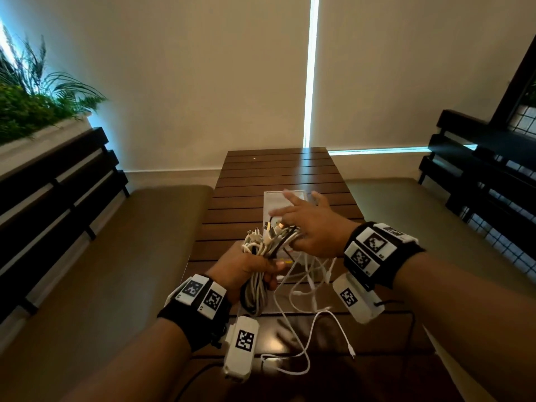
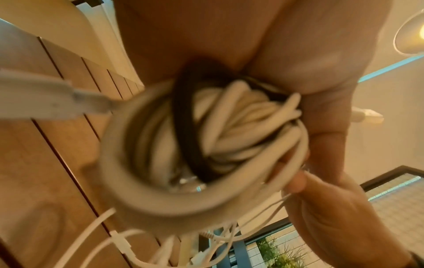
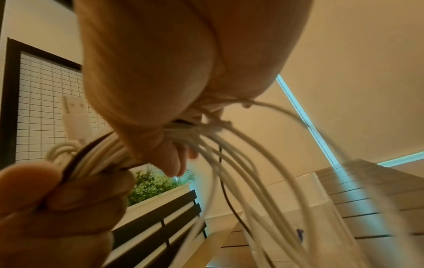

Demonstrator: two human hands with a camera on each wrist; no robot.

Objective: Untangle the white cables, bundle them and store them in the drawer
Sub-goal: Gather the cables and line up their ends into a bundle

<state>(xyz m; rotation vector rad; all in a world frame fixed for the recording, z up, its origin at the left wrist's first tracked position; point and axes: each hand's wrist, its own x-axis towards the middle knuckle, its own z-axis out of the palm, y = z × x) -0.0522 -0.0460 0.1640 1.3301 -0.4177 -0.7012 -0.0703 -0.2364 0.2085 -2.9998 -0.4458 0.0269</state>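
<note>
My left hand (image 1: 246,268) grips a thick looped bundle of white cables (image 1: 258,285) with one black cable in it; the plug ends stick up above the fist. The left wrist view looks into the coil (image 2: 229,136). Just right of it, my right hand (image 1: 313,230) pinches several cable strands (image 3: 229,163) near its thumb while the other fingers spread forward. Loose white tails (image 1: 307,340) hang from both hands onto the table. A clear plastic drawer box (image 1: 275,200) stands on the table behind the hands, partly hidden by the right hand.
The dark slatted wooden table (image 1: 275,169) runs toward the wall. Cushioned benches (image 1: 116,256) with black slatted backs (image 1: 58,184) flank it on both sides. A planter with greenery (image 1: 29,111) sits at the upper left. A thin black cord (image 1: 409,320) trails at the right.
</note>
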